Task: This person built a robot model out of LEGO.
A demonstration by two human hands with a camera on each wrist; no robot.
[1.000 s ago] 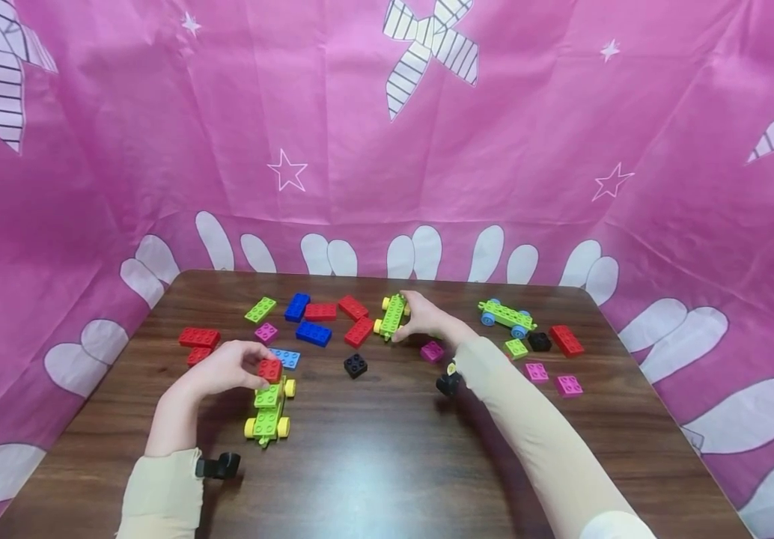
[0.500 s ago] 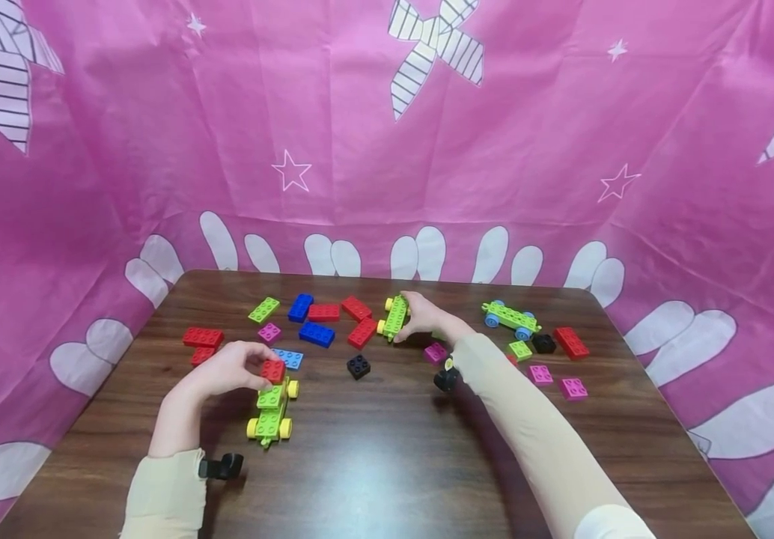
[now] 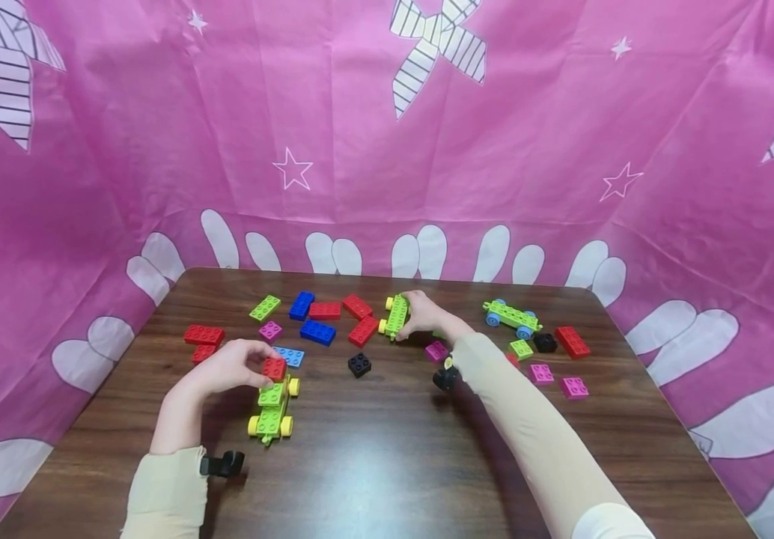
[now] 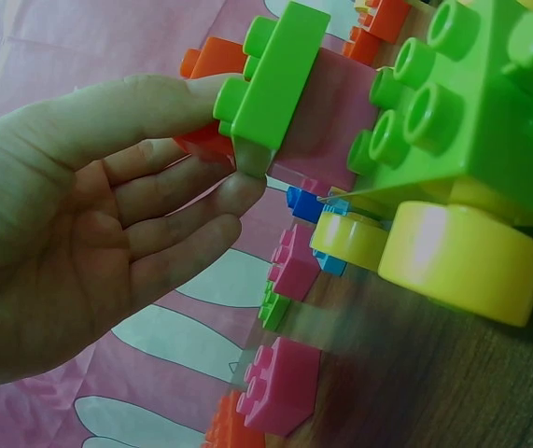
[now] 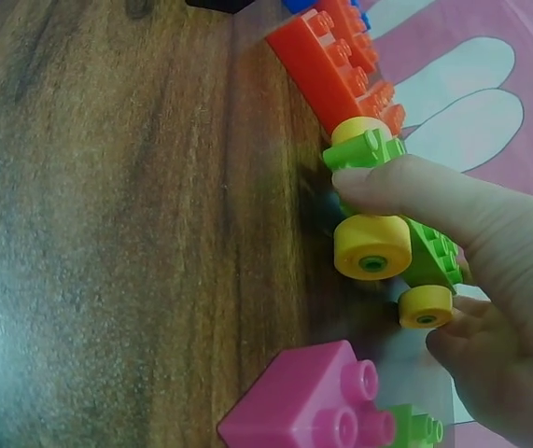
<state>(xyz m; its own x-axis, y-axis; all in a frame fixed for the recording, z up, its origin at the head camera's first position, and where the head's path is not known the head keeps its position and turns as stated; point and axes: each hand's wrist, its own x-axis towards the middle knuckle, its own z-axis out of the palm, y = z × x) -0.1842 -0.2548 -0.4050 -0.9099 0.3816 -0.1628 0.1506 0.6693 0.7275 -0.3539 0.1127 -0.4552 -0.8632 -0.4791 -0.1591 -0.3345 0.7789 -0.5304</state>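
My left hand [image 3: 232,364] pinches a red brick [image 3: 275,368] on top of a toy-brick car [image 3: 269,421] with yellow wheels, at the left of the table. Under the red brick, the left wrist view shows a green brick [image 4: 280,79] and a pink brick [image 4: 327,121] stacked on the car's green base [image 4: 485,121]. At the far middle, my right hand [image 3: 427,314] grips a second green wheeled base [image 3: 397,317] by its two ends, thumb at the near end. Its yellow wheels [image 5: 372,247] show in the right wrist view; the other fingers are partly hidden.
A green base with blue wheels [image 3: 511,315] stands at the far right, near a black brick [image 3: 545,343] and a red brick [image 3: 572,342]. Another black brick [image 3: 359,364] lies mid-table. Blue bricks [image 3: 318,332] and several red and pink ones are scattered towards the back edge.
The view has shifted slightly, so everything appears a little further right than at first. Both hands keep their holds, with no clear movement of the bricks.
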